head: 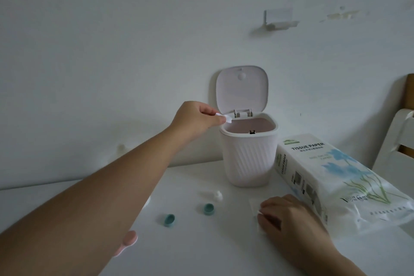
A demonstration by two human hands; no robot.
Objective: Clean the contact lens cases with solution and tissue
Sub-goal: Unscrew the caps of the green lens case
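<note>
My left hand (197, 119) is stretched out over the far side of the table, thumb and forefinger pinching a small crumpled bit of tissue (225, 118) right at the rim of the open desk bin (248, 157). The scrap sits just above the bin's left rim, not inside it as far as I can see. My right hand (289, 215) lies low near the front right of the table (201, 253), fingers curled down onto a flat sheet of tissue (255, 206) that lies on the tabletop; I can see a fold of it caught at the fingertips, though how firmly I cannot tell.

Between my two arms lie two teal lens case caps (169, 219), well apart from each other, the second one (208, 209) closer to the bin. Just beyond that second cap a small white piece (217, 195) rests on the table; it is too blurred for me to name. A pink object (128, 242) shows from under my left forearm near the front edge, mostly hidden.

The bin stands toward the back edge, its lid (242, 89) swung upright against the wall. A pack of tissue paper (331, 177) lies on its side along the right edge, one end just beside the bin, the other passing behind my right hand.
</note>
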